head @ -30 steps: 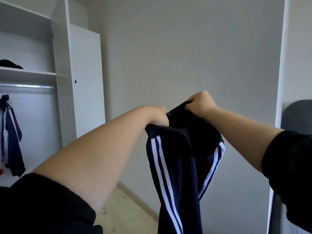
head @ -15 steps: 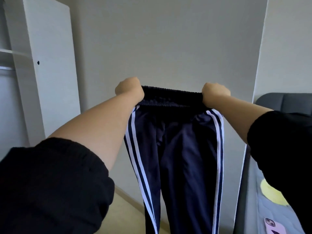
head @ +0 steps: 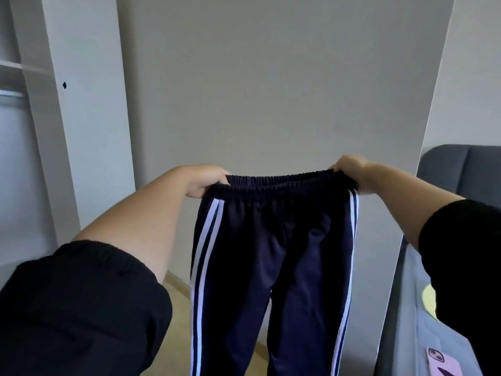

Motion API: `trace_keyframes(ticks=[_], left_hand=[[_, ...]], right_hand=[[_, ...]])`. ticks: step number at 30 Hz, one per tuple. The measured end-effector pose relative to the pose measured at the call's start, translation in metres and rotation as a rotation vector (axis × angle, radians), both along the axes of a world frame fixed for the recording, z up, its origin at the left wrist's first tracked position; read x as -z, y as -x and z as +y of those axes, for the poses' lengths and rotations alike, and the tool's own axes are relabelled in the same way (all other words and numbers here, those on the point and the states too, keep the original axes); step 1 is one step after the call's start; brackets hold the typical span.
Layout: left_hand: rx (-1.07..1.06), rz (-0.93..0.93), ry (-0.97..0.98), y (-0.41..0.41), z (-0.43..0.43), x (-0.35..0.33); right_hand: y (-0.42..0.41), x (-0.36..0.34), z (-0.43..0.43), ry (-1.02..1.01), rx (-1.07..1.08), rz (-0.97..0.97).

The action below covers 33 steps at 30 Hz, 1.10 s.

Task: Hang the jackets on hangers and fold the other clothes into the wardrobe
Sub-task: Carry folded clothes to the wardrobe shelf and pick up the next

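Gripping the elastic waistband (head: 279, 181) at both ends, you hold the navy track pants (head: 271, 253) up in the air in front of you. Your left hand (head: 206, 180) is clamped on the left end, fingers curled round the fabric. Your right hand (head: 352, 169) is clamped on the right end, fingers curled over the top edge. The waistband is pulled taut and roughly level between the two hands. The pants hang straight down from it with both legs side by side, running out of the bottom of the view. White stripes run down each outer seam. The pants touch nothing but your hands.

Both arms are stretched forward with black sleeves (head: 81, 308) pushed up above the elbows. A plain grey wall (head: 271, 77) is behind the pants. The white wardrobe (head: 81, 104) stands to your left, its door open, with a shelf (head: 10, 65) and a metal rail (head: 10, 94) just visible at the edge. A strip of light floor (head: 179, 308) shows below your left arm. To your right is a dark grey padded headboard (head: 458, 169) with a pale blue cover (head: 406, 335) below it. A pink phone (head: 444, 362) lies on the cover.
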<state>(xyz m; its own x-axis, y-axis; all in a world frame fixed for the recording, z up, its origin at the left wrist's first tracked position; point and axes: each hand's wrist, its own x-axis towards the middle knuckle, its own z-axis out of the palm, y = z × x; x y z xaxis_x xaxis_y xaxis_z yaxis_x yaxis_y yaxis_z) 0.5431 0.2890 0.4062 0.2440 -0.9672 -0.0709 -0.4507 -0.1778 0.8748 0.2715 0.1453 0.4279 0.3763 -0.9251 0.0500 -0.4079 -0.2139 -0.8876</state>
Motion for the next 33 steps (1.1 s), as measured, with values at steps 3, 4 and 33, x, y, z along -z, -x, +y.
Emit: trace_keyframes(ticks=[3, 4, 33], left_hand=[[-0.088, 0.233, 0.11, -0.004, -0.004, -0.001], [-0.083, 0.246, 0.116, -0.006, -0.005, -0.002], [-0.278, 0.074, 0.411, 0.059, -0.045, -0.017]], right_hand=[[-0.005, -0.002, -0.001, -0.129, -0.065, -0.214], [-0.006, -0.003, -0.003, -0.149, -0.055, -0.256], [-0.075, 0.016, 0.043, 0.04, -0.12, -0.535]])
